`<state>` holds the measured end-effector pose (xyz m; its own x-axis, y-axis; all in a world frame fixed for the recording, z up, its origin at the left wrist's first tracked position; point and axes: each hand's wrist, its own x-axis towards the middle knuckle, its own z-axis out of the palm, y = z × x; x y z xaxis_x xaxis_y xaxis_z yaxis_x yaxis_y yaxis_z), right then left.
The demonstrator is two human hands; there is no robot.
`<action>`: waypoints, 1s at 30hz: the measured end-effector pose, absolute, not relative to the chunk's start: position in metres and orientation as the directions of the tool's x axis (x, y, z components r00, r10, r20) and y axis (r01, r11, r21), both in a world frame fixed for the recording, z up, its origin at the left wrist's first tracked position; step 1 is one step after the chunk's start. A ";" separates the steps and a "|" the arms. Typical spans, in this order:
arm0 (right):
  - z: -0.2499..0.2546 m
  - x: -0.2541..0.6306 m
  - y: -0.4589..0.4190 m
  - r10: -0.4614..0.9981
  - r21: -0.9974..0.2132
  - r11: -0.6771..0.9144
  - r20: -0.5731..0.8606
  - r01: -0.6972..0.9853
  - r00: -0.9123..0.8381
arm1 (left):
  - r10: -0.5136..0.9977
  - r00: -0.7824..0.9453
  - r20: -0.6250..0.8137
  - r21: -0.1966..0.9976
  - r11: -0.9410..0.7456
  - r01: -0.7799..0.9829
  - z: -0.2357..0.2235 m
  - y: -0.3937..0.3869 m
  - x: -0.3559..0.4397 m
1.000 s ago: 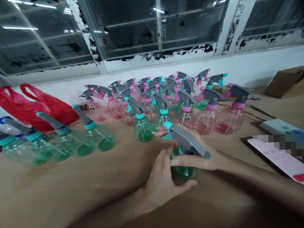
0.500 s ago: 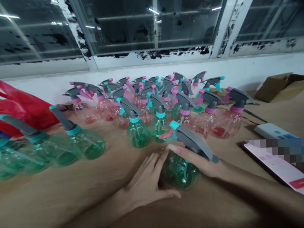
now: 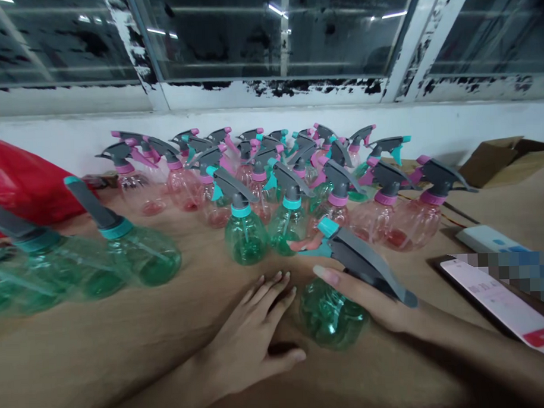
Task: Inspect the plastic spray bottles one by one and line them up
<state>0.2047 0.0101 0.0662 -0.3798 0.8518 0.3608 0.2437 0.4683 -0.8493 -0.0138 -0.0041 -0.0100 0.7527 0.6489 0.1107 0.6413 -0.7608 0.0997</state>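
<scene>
My right hand (image 3: 368,296) is closed around the neck of a green spray bottle (image 3: 332,321), which has a grey and turquoise trigger head pointing left and away. The bottle stands near the front of the table, leaning slightly. Just left of it, my left hand (image 3: 258,329) lies palm down on the tabletop, fingers stretched out, holding nothing. Straight ahead are two more green spray bottles, one (image 3: 246,234) beside the other (image 3: 287,227). Part of the right hand's grip is hidden behind the trigger head.
Several pink spray bottles (image 3: 413,223) stand in rows toward the wall. More green bottles (image 3: 151,256) are at the left, before a red plastic bag (image 3: 25,183). At the right lie a phone (image 3: 494,303), a white box (image 3: 487,238) and an open cardboard box (image 3: 498,160).
My left hand has come away from the held bottle and now rests flat on the table. The right hand and its bottle have shifted slightly right and nearer. The view has shifted a little.
</scene>
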 end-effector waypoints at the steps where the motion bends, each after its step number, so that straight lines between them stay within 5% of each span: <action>1: 0.066 0.205 0.010 0.855 -0.849 0.463 0.353 0.254 -0.381 | 0.649 0.752 0.115 0.098 -0.760 0.642 -0.011 -0.004 -0.014; 11: 0.064 0.203 0.008 0.861 -0.884 0.450 0.392 0.128 -0.324 | 0.649 0.752 0.114 0.127 -0.760 0.637 -0.011 -0.003 -0.014; 30: 0.069 0.207 0.008 0.871 -0.867 0.441 0.351 0.233 -0.342 | 0.654 0.747 0.119 0.150 -0.756 0.637 -0.010 -0.004 -0.013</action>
